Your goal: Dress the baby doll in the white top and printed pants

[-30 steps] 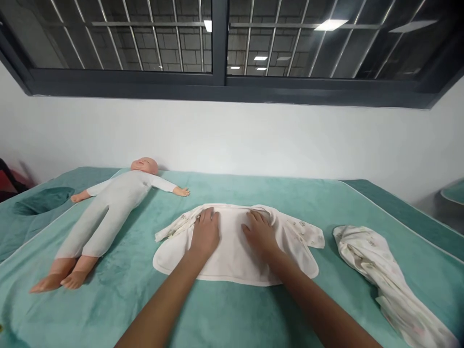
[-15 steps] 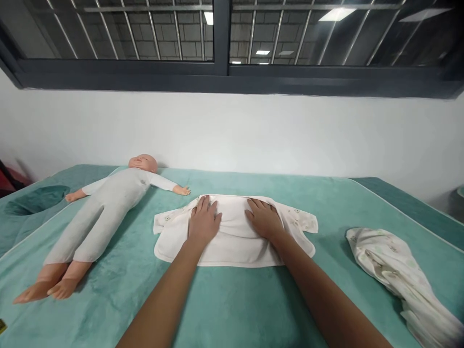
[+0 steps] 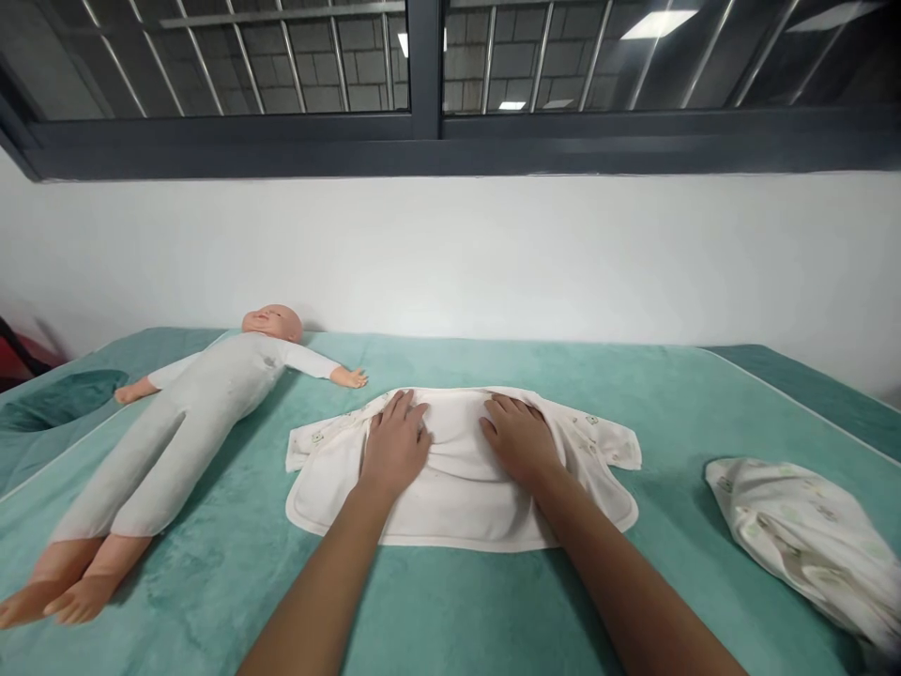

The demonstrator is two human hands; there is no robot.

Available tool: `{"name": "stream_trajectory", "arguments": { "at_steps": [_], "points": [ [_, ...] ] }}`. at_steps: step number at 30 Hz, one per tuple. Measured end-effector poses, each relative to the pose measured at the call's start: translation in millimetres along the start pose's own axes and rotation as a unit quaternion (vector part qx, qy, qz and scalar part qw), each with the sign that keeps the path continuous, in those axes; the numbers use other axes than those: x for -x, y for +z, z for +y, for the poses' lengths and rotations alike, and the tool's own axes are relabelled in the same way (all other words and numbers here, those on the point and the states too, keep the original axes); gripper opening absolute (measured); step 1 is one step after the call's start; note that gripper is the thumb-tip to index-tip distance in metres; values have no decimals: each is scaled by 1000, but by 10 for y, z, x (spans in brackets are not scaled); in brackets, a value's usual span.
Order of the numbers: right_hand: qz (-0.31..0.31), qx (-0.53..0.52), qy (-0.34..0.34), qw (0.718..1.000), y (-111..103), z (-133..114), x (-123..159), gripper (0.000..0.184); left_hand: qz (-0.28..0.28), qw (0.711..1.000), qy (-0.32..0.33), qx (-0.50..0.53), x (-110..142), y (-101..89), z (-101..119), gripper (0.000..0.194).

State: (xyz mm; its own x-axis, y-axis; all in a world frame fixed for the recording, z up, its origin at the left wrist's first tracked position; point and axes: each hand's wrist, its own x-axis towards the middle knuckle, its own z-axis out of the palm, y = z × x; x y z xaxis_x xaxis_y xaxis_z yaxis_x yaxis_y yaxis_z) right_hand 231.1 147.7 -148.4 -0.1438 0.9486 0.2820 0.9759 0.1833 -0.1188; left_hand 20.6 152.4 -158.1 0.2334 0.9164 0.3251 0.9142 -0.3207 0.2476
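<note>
A white baby shirt [image 3: 461,502] with small printed patterns on its sleeves lies spread out in front of me, its sleeves reaching out to both sides. My left hand [image 3: 398,441] rests flat on the shirt's upper left part, fingers stretched toward the far edge. On the upper right part lies my right hand [image 3: 521,437], palm down with its fingers extended. Both hands press on the cloth without gripping it. Slight creases run across the fabric between them.
A baby doll [image 3: 204,404] in a white suit lies on its back at the left, arms out. A crumpled patterned white cloth [image 3: 809,535] is at the right. Green plush fabric [image 3: 450,610] covers the surface, which meets a white wall [image 3: 457,253] below a barred window [image 3: 422,141].
The camera view has shifted slightly, so the shirt looks a little larger and lower. Both hands stay flat on the shirt in nearly the same places.
</note>
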Motion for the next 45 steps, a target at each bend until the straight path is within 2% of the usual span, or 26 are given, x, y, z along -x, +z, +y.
{"name": "stream_trajectory", "arguments": {
  "at_steps": [3, 6, 8, 10, 14, 18, 21, 26, 29, 32, 34, 36, 38, 40, 41, 45],
  "points": [
    [26, -33, -44, 998, 13, -89, 4, 27, 37, 996, 65, 56, 76, -24, 50, 32],
    [29, -76, -125, 989, 46, -145, 40, 32, 36, 980, 165, 105, 199, -51, 133, 28],
    [33, -103, -165, 980, 41, -172, 149, 32, 33, 975, 183, 123, 341, -96, 179, 28],
    [46, -137, -172, 974, -1, -194, 363, 32, 27, 976, 170, 133, 553, -164, 183, 33],
    [51, -162, -157, 973, -135, -164, 1000, 28, 17, 982, 134, 129, 1097, -298, 49, 48],
    [86, -134, -105, 982, -229, -48, 1448, 33, 60, 992, 68, 82, 1444, -336, -76, 45],
    [80, -112, -107, 985, -279, -32, 1499, 18, 82, 994, 46, 50, 1487, -350, -78, 34],
    [67, -63, -108, 990, -362, -123, 1462, 21, 96, 994, 47, 24, 1510, -427, -31, 19],
    [52, -95, -116, 987, -403, -155, 1507, 24, 99, 994, 47, 22, 1562, -448, -31, 16],
    [33, -171, -114, 978, -417, -74, 1511, 25, 115, 988, 12, 98, 1562, -442, -100, 18],
    [68, -216, -62, 972, -408, 98, 1454, 24, 145, 975, -40, 165, 1501, -449, -213, 18],
    [141, -224, 50, 963, -390, 365, 1351, 27, 177, 961, -98, 188, 1387, -477, -383, 20],
    [195, -181, 187, 945, -368, 679, 1224, 38, 188, 955, -169, 156, 1233, -516, -587, 28],
    [180, -136, 283, 932, -340, 967, 1094, 49, 170, 948, -244, 114, 1066, -546, -790, 35],
    [160, -124, 309, 929, -322, 1083, 1033, 52, 158, 944, -271, 103, 986, -551, -880, 39],
    [115, -114, 333, 929, -231, 1341, 813, 56, 118, 940, -305, 101, 746, -521, -1118, 42]
  ]
}}
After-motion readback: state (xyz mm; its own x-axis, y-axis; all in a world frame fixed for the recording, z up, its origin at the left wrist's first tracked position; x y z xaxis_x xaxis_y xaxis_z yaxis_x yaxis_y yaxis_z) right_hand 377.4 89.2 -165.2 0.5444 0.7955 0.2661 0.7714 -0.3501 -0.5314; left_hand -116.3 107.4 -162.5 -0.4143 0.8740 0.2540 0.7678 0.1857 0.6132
